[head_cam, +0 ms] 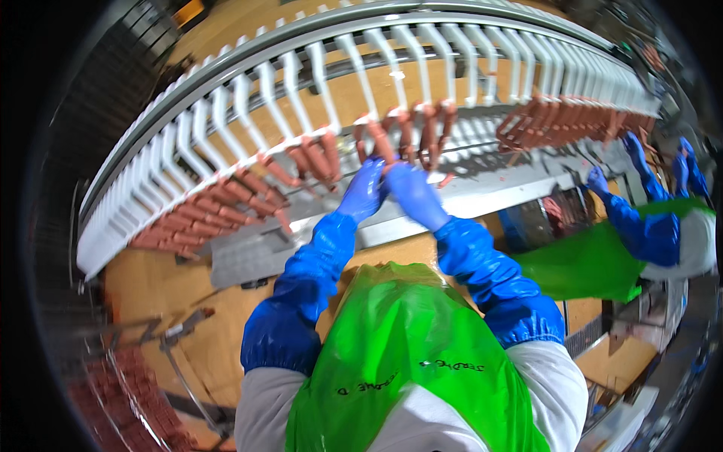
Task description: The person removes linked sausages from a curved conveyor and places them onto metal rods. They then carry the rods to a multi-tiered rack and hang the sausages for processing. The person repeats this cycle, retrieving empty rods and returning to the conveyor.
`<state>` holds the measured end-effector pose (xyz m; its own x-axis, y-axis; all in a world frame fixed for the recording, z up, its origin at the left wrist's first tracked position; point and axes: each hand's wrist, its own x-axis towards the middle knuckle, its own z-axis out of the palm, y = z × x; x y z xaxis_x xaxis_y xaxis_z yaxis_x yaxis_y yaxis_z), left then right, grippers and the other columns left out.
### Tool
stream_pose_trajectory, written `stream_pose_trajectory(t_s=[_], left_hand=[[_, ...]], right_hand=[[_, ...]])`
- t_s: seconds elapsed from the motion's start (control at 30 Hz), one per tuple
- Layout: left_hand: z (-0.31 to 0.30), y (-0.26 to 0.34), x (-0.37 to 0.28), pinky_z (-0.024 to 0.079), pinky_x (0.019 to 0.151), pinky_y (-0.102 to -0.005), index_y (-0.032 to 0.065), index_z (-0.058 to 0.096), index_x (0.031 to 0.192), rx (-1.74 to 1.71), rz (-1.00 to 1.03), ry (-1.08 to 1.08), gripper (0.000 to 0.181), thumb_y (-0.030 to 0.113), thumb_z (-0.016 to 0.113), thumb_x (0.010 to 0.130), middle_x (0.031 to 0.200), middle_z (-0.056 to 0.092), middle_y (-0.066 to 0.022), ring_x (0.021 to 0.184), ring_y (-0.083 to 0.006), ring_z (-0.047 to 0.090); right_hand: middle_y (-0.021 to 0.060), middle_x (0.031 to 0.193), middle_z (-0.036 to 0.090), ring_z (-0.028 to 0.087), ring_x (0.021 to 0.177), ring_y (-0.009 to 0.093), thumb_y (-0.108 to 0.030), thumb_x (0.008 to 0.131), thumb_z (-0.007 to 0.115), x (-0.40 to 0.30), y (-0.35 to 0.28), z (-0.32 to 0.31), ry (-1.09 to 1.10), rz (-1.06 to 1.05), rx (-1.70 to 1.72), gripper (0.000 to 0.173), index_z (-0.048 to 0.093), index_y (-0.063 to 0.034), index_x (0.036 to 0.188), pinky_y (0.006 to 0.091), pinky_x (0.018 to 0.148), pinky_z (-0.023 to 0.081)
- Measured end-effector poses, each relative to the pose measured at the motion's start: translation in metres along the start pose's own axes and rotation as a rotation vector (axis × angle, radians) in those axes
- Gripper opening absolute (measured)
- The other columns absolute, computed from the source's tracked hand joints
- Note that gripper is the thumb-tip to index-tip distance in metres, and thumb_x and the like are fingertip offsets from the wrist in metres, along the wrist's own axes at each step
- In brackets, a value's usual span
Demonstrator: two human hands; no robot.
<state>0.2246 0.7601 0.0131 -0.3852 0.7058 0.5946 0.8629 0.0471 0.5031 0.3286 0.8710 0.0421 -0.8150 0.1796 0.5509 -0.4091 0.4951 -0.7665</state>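
My left hand [364, 189], in a blue-violet glove, closes around the lower part of a string of sausage links [379, 138]. Right beside it, my right hand [417, 193] is slightly blurred, with its curled fingers at the same sausage end; some fingertips are hidden. These links hang from a white hook [357, 73] on a curved overhead rail [316, 27]. More sausage loops [432, 133] hang just right of my hands, and another bunch [316, 158] hangs to the left. Below them runs a metal trough [390, 226].
Dense rows of hanging sausages fill the hooks at the left [197, 220] and far right [565, 127]. A loose sausage piece [446, 180] lies on the trough. At the right stand co-workers with gloved hands [635, 152] near the line. A sausage-laden rack [124, 395] stands lower left.
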Motion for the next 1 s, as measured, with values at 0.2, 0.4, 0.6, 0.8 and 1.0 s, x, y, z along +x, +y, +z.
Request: stream_pose_trajectory(t_s=[0.2, 0.4, 0.6, 0.8, 1.0], left_hand=[[0.023, 0.016, -0.013, 0.049, 0.07, -0.0331, 0.0047, 0.054, 0.099, -1.475, -0.94, 0.625, 0.025, 0.025, 0.041, 0.091, 0.087, 0.058, -0.0087, 0.078, -0.0198, 0.059], [-0.007, -0.007, 0.008, 0.046, 0.064, -0.033, 0.006, 0.05, 0.099, -1.0, -0.775, -0.414, 0.022, 0.021, 0.034, 0.094, 0.086, 0.053, -0.0042, 0.076, -0.0157, 0.054], [-0.017, -0.007, -0.026, 0.043, 0.071, -0.0295, 0.0071, 0.048, 0.094, -1.371, -0.912, -0.042, 0.014, 0.018, 0.039, 0.094, 0.085, 0.049, -0.0013, 0.078, -0.0123, 0.049], [-0.019, 0.061, -0.018, 0.042, 0.074, -0.0249, 0.0056, 0.049, 0.1, -1.246, -0.769, 0.622, 0.014, 0.015, 0.05, 0.091, 0.093, 0.051, -0.0008, 0.084, -0.0114, 0.05], [-0.007, 0.052, -0.023, 0.041, 0.067, -0.0227, 0.0037, 0.051, 0.096, -0.881, -0.638, 0.576, 0.007, 0.006, 0.052, 0.089, 0.086, 0.049, 0.0003, 0.074, -0.0074, 0.046]], right_hand=[[0.0188, 0.075, 0.061, 0.06, 0.07, 0.035, -0.027, 0.081, 0.047, 0.039, -0.052, 0.007, -0.364, 0.19, -0.417, 0.025, 0.061, -0.0062, 0.087, 0.0436, 0.065, 0.047], [0.0171, 0.074, 0.062, 0.06, 0.067, 0.032, -0.027, 0.081, 0.051, 0.037, 0.05, -0.021, -0.292, 0.357, -0.246, 0.028, 0.063, -0.0021, 0.076, 0.0404, 0.064, 0.046], [0.0163, 0.072, 0.062, 0.058, 0.065, 0.028, -0.027, 0.081, 0.052, 0.044, 0.032, -0.01, -0.162, 0.39, 0.044, 0.029, 0.062, -0.0007, 0.074, 0.0377, 0.064, 0.045], [0.0176, 0.073, 0.059, 0.057, 0.067, 0.034, -0.023, 0.079, 0.054, 0.031, -0.017, -0.001, -0.026, 0.268, 0.073, 0.022, 0.057, -0.0008, 0.075, 0.0404, 0.062, 0.045], [0.0131, 0.08, 0.052, 0.056, 0.073, 0.033, -0.023, 0.079, 0.06, 0.005, -0.016, 0.013, 0.123, 0.049, -0.052, 0.019, 0.053, -0.0057, 0.084, 0.0392, 0.061, 0.045]])
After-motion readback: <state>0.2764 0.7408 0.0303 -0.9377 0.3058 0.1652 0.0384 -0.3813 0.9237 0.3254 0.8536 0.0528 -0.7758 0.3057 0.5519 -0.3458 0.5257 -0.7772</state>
